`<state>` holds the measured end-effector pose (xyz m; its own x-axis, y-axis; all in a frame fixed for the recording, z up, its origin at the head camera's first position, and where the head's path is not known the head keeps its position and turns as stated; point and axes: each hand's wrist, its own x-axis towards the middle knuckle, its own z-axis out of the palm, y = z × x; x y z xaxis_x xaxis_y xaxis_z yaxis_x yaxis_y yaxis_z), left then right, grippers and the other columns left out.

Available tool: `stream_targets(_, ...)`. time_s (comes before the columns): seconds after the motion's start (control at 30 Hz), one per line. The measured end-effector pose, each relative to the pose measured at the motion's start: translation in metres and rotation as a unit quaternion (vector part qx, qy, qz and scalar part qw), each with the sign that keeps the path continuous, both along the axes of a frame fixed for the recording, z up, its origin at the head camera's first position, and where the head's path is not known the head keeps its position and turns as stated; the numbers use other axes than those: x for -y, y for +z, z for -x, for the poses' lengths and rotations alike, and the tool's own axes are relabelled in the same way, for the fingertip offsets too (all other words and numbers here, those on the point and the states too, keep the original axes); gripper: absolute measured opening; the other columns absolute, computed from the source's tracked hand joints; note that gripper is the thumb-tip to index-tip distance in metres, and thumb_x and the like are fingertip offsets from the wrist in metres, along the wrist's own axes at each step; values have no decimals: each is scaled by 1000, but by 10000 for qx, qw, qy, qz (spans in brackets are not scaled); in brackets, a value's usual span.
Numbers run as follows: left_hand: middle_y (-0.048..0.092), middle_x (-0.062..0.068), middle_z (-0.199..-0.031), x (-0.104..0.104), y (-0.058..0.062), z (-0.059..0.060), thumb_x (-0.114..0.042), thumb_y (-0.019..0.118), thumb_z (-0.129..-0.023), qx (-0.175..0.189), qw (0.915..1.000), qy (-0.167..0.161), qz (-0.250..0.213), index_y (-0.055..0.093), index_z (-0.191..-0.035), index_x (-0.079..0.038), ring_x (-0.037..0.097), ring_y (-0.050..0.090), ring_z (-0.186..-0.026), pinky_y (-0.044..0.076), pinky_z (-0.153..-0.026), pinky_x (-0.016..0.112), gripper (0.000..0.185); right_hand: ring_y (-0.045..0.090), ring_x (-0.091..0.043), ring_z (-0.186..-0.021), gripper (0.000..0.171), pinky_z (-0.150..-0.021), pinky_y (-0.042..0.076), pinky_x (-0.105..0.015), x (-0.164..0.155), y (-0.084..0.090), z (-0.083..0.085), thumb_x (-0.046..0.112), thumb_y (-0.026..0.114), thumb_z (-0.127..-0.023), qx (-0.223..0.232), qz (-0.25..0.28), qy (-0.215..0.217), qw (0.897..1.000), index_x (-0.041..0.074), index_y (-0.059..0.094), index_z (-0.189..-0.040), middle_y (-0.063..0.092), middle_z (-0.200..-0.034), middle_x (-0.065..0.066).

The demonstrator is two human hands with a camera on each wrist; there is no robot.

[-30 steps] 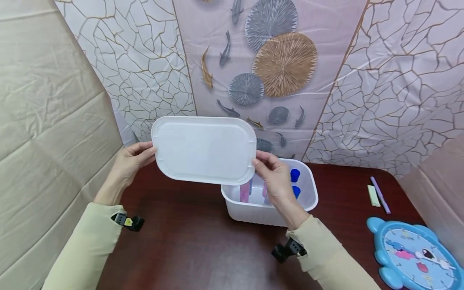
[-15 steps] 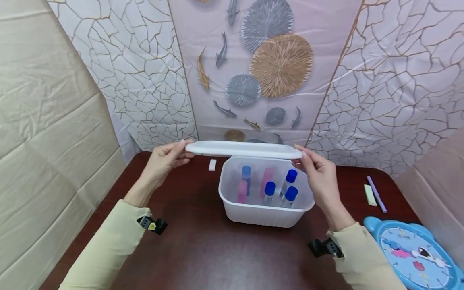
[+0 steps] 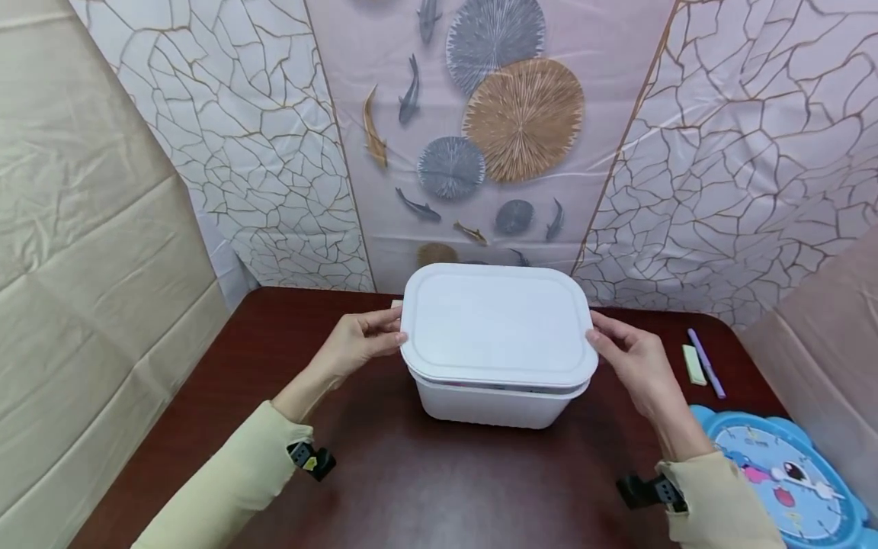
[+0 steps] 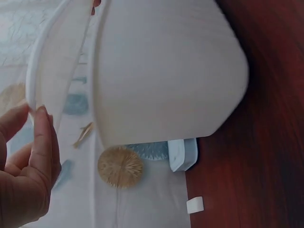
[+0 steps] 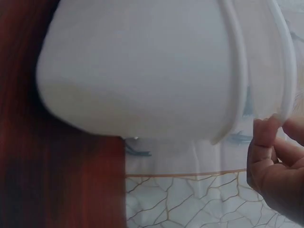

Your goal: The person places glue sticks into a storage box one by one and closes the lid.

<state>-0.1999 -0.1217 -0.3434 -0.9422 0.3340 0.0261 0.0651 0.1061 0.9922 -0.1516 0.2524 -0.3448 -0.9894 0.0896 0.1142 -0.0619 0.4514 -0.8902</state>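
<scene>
A white rectangular lid (image 3: 495,324) sits over a white plastic box (image 3: 487,402) in the middle of the dark red table (image 3: 425,488). My left hand (image 3: 392,329) pinches the lid's left edge and my right hand (image 3: 597,334) pinches its right edge. In the left wrist view the lid (image 4: 52,61) stands a little off the box wall (image 4: 166,71), with my thumb and fingers (image 4: 42,133) on its rim. The right wrist view shows the lid (image 5: 280,61) just above the box rim (image 5: 228,71), my fingertips (image 5: 266,128) under its edge. The box's contents are hidden.
A blue toy clock (image 3: 789,480) lies at the table's front right. A purple pen (image 3: 705,362) and a pale green stick (image 3: 693,364) lie at the right. A small white piece (image 3: 395,303) sits behind the box's left corner. Patterned sheets wall in the table.
Both hands carried the lid from the left, where it was tilted up, over to the box and lowered it flat onto it. The tubes inside are now covered.
</scene>
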Motion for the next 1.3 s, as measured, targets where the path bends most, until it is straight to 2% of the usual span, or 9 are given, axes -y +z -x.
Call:
stream_targets(0.1,63,23,-109,-3,-4,-3,-2,65,-86,-82,9992,-111,382,48,-132,8,5,63,-84,56,-78,30,50,53,10,-82,51,-68,50,-11,-1,-4,-2,30,55,-95,113,-418,-32,9991,2,46,-137,55,-126,-25)
stream_targets(0.23,61,21,-109,-5,-7,-4,-3,65,-87,-39,9975,-213,667,47,-132,9,8,63,-87,56,-78,33,50,55,4,-76,50,-65,51,-13,-2,-8,-5,26,57,-95,206,-628,-9,9978,0,47,-136,58,-119,-25)
stream_targets(0.57,50,22,-115,-9,-19,2,-6,66,-86,-21,9925,-368,1162,47,-133,5,11,62,-88,56,-81,35,52,54,7,-75,48,-66,52,-14,-3,-19,-2,19,57,-95,388,-270,4,9989,-7,46,-134,56,-119,-29)
stream_targets(0.7,51,25,-118,-11,-20,4,-5,64,-88,55,9930,-447,1093,45,-134,8,13,64,-89,55,-81,36,51,56,10,-77,50,-69,53,-14,-4,-22,-1,21,55,-96,660,-28,37,9978,-7,43,-136,51,-129,-30)
stream_targets(0.83,56,22,-114,-13,-23,5,-3,62,-89,351,9947,-465,852,43,-135,9,10,63,-86,56,-80,34,51,57,10,-78,53,-70,52,-13,-5,-25,0,24,54,-97,846,224,34,9962,-6,41,-138,47,-134,-29)
stream_targets(1.03,54,15,-108,-10,-28,9,-4,62,-89,695,9950,-322,639,43,-135,9,10,62,-86,55,-81,36,52,57,10,-79,54,-72,52,-14,-1,-29,-1,27,54,-96,846,386,-70,9956,-6,42,-137,47,-135,-28)
stream_targets(1.3,52,20,-115,1,-29,11,-5,61,-89,756,9943,-344,675,42,-136,9,11,61,-89,55,-83,35,52,57,9,-81,55,-74,53,-15,8,-32,-3,29,57,-95,747,548,-29,9957,-5,44,-137,48,-133,-28)
